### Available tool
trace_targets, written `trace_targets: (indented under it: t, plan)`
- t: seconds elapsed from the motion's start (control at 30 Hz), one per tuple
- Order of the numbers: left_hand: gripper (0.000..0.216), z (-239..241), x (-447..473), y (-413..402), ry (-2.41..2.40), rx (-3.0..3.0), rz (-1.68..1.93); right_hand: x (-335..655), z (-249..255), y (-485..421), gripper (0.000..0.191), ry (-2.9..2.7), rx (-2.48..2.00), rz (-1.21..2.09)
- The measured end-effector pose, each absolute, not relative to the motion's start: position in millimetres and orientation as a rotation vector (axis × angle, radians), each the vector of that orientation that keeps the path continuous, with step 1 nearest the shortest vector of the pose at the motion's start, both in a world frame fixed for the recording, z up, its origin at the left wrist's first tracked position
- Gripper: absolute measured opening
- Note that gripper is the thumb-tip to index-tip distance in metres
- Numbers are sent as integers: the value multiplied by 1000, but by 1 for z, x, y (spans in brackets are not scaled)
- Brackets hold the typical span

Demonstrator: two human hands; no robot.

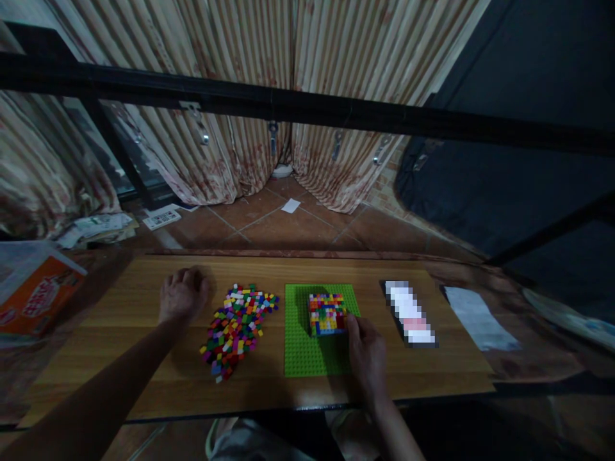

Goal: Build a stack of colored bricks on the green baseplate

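A square block of many-coloured toy bricks [327, 314] is over the green baseplate [300, 355]; I cannot tell whether it is attached or lifted a little. My right hand [369, 349] is closed at the block's right edge, with thumb and fingers pinched on it. The fingertips are partly hidden. On the left, my left hand [182, 296] rests on the wooden table [120, 307], its fingers curled under and nothing visible in them. Between that hand and the baseplate lies a loose pile of small coloured bricks [235, 330].
A phone with a blurred screen [410, 314] lies right of the baseplate. Beyond the table's right end is a white paper sheet [480, 318]. An orange and white box [38, 294] stands at the left. A black metal bar [307, 105] crosses before the curtains [240, 51].
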State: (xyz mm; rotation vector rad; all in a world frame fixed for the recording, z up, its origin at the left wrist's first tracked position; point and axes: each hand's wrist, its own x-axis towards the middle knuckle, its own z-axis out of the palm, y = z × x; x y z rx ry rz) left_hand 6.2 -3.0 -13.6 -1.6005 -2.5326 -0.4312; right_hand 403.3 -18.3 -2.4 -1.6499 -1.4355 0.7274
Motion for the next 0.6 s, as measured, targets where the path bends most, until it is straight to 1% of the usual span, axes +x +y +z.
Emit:
trace_targets:
  t: [0.27,0.43,0.6]
  plan:
    - [43,-13,7,-3,-2527,-1594,-414,406,-5,-10,53,-1302,-1666,879]
    - [48,-12,9,-2,-2560,-1566,-392,405,-4,-11,52,-1284,-1635,873]
    - [47,-15,7,-3,-2534,-1575,-387,403,3,-14,52,-1331,-1657,813]
